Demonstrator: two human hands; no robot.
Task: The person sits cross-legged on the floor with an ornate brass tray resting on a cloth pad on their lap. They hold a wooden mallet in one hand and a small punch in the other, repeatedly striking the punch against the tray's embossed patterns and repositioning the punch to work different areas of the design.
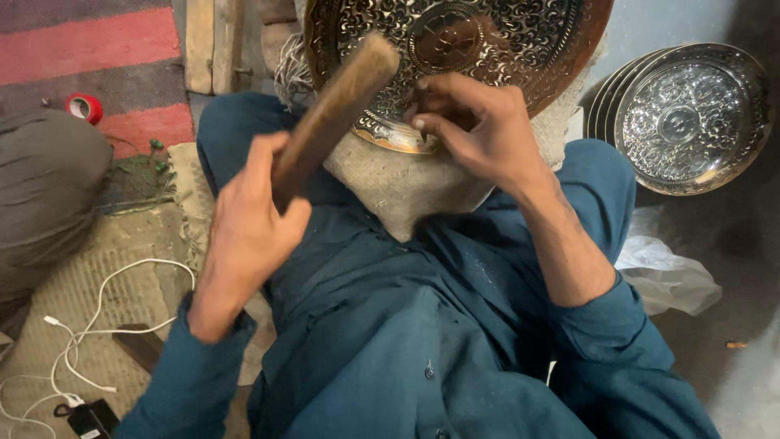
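Your left hand (248,232) has its fingers clamped on a wooden mallet (337,106), raised at a slant above your lap. Your right hand (471,122) has its fingers pinched together on a thin punch (422,128), tip set against the lower rim of the engraved copper-coloured tray (487,41). The tray leans on a burlap cushion (398,183). Silver trays (691,118) stand stacked well apart at right.

Engraved tray (487,41) on lap cushion (398,183); stacked plates (686,118) right.
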